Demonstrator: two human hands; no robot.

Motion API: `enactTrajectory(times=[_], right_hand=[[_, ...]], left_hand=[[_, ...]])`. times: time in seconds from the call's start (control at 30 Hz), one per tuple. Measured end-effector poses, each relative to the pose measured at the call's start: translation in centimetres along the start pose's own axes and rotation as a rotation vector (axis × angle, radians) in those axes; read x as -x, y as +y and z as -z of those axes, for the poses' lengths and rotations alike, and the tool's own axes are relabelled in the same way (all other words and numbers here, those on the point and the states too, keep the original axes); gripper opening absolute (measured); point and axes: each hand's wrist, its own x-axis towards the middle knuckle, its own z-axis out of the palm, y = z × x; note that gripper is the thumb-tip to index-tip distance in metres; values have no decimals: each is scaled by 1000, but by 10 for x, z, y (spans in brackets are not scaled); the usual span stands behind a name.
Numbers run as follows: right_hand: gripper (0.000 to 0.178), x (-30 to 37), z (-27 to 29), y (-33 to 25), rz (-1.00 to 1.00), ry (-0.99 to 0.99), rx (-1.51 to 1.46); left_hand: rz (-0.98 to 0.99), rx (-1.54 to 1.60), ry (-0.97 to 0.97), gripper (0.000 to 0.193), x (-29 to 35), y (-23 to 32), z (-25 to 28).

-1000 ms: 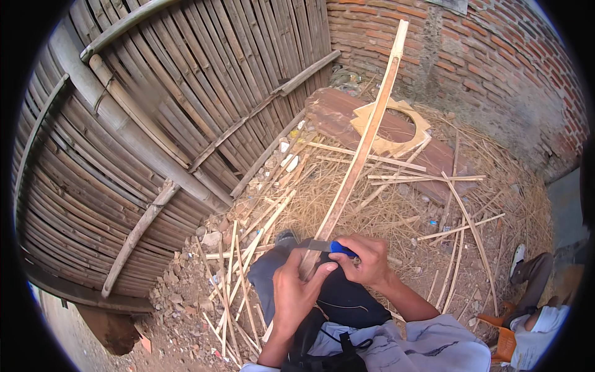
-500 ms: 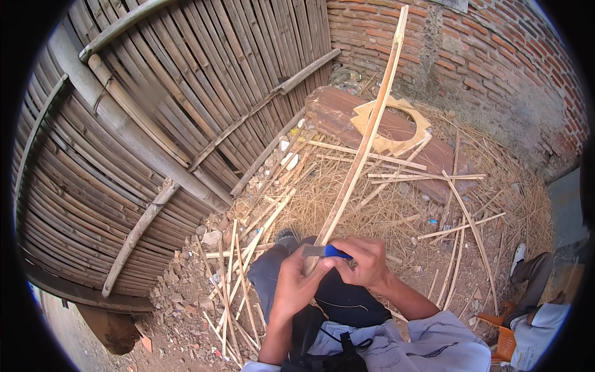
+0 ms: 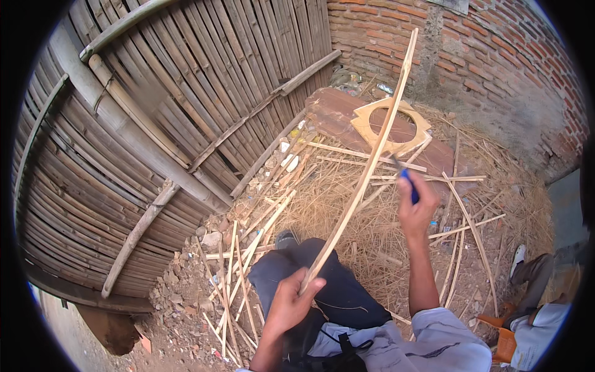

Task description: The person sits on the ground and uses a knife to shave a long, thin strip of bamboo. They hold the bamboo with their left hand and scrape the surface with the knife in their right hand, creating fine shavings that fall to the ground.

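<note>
My left hand [image 3: 290, 302] is closed around the near end of a long, pale bamboo strip [image 3: 354, 197], above my lap. The strip slants away, up and to the right, its far end in front of the brick wall. To the right of the strip my right hand [image 3: 418, 208] is raised, closed on the blue handle of a knife [image 3: 406, 182]. Its short dark blade points up and left, near the strip; whether they touch I cannot tell.
Split bamboo strips [image 3: 248, 254] lie on rubble and straw to the left, more [image 3: 474, 235] to the right. Beyond lies a brown board [image 3: 328, 111] bearing a wooden piece with a round hole [image 3: 361, 124]. A bamboo wall [image 3: 155, 111] stands left; another person [image 3: 533, 273] sits at right.
My right hand has moved with the knife away from my left hand, forward and to the right. The strip's far end has dropped lower and shifted right; my left hand still grips its near end.
</note>
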Motion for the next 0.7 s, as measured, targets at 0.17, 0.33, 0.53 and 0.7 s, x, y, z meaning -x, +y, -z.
enactTrajectory(times=[0.17, 0.33, 0.53, 0.7], right_hand=[[35, -7, 19, 10, 11, -83, -116], [32, 58, 5, -50, 163, -448, -294], [29, 82, -5, -69, 233, -497, -349], [28, 79, -7, -76, 233, -488, -327]], left_hand=[[24, 71, -30, 32, 5, -14, -1], [-18, 296, -145, 27, -20, -18, 1], [-202, 259, -172, 39, -29, 13, -11], [-205, 155, -73, 32, -35, 5, -16]])
